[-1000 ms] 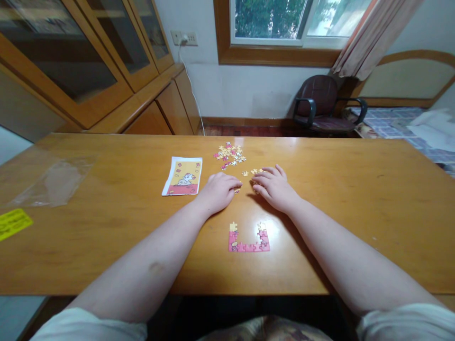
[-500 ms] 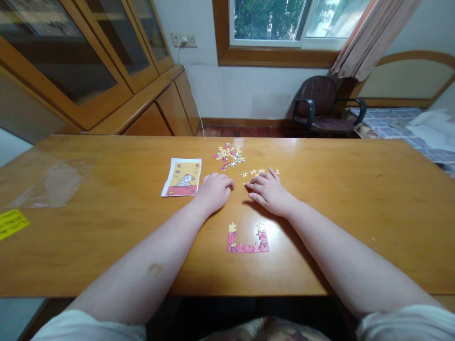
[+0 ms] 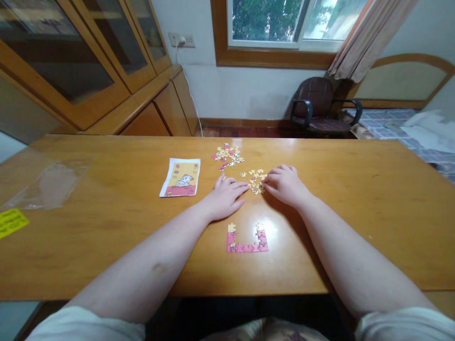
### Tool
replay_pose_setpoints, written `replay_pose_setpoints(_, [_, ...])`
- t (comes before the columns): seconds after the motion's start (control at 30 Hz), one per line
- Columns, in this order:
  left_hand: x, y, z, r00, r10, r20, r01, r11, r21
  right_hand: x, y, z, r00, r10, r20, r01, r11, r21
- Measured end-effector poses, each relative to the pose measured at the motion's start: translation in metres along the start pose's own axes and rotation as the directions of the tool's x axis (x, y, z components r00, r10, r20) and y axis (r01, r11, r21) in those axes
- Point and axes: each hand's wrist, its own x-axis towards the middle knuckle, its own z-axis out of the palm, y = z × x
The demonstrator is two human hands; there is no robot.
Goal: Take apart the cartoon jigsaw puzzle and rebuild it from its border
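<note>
beside yellow puzzle pieces (image 3: pixel 253 181): left hand (image 3: pixel 227 198) spread; right hand (image 3: pixel 284 183) curled, grip unclear

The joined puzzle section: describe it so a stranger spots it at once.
On the wooden table, look midway along the near side. There lies the joined puzzle section, a mostly pink U with yellow tips; other puzzle pieces lie scattered farther off.

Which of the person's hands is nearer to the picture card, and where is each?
Left. The left hand lies just right of the picture card, apart from it; the right hand is farther right, beside the loose yellow puzzle pieces.
</note>
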Motion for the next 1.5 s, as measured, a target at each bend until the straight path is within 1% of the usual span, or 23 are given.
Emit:
replay_pose_setpoints(0.1, [-0.001, -0.001, 0.000, 0.999, -0.032, -0.034, 0.032, 0.999, -0.002, -0.001, -0.009, 0.003, 0.999, -0.038, 0.022, 0.037, 0.999, 0.030])
replay_pose_setpoints(0.2, [-0.001, -0.003, 0.001, 0.994, -0.079, -0.076, 0.081, 0.997, 0.016, 0.000, -0.017, 0.008, 0.999, -0.044, 0.026, 0.044, 0.998, 0.035])
replay_pose_setpoints(0.33, [-0.001, -0.004, 0.003, 0.992, -0.099, -0.073, 0.103, 0.993, 0.056, 0.000, -0.019, 0.013, 0.997, -0.056, 0.044, 0.054, 0.998, 0.039])
replay_pose_setpoints(0.47, [-0.001, -0.003, 0.002, 0.994, -0.103, -0.041, 0.106, 0.992, 0.071, 0.000, -0.016, 0.011, 0.992, -0.106, 0.067, 0.100, 0.992, 0.082])
replay_pose_setpoints(0.57, [-0.002, -0.002, 0.001, 0.994, -0.098, -0.045, 0.101, 0.992, 0.074, -0.002, -0.012, 0.006, 0.991, -0.118, 0.064, 0.111, 0.988, 0.108])
replay_pose_setpoints(0.67, [-0.002, -0.002, 0.000, 0.995, -0.088, -0.041, 0.091, 0.993, 0.076, -0.002, -0.007, 0.003, 0.988, -0.129, 0.087, 0.118, 0.985, 0.126])
replay_pose_setpoints(0.8, [-0.002, -0.001, 0.001, 0.996, -0.082, -0.035, 0.084, 0.995, 0.059, -0.002, -0.006, 0.006, 0.984, -0.143, 0.105, 0.126, 0.981, 0.150])
replay_pose_setpoints(0.93, [-0.002, 0.000, 0.000, 0.997, -0.071, -0.027, 0.072, 0.996, 0.052, -0.002, -0.010, 0.009, 0.975, -0.194, 0.106, 0.172, 0.967, 0.191])
replay_pose_setpoints(1.13, [-0.002, -0.001, 0.000, 0.995, -0.090, -0.040, 0.092, 0.995, 0.047, -0.001, -0.013, 0.009, 0.981, -0.159, 0.112, 0.136, 0.972, 0.190])
replay_pose_setpoints(1.5, [-0.001, -0.002, 0.002, 0.996, -0.082, -0.040, 0.084, 0.994, 0.065, 0.001, -0.019, 0.014, 0.979, -0.193, 0.061, 0.179, 0.966, 0.187])
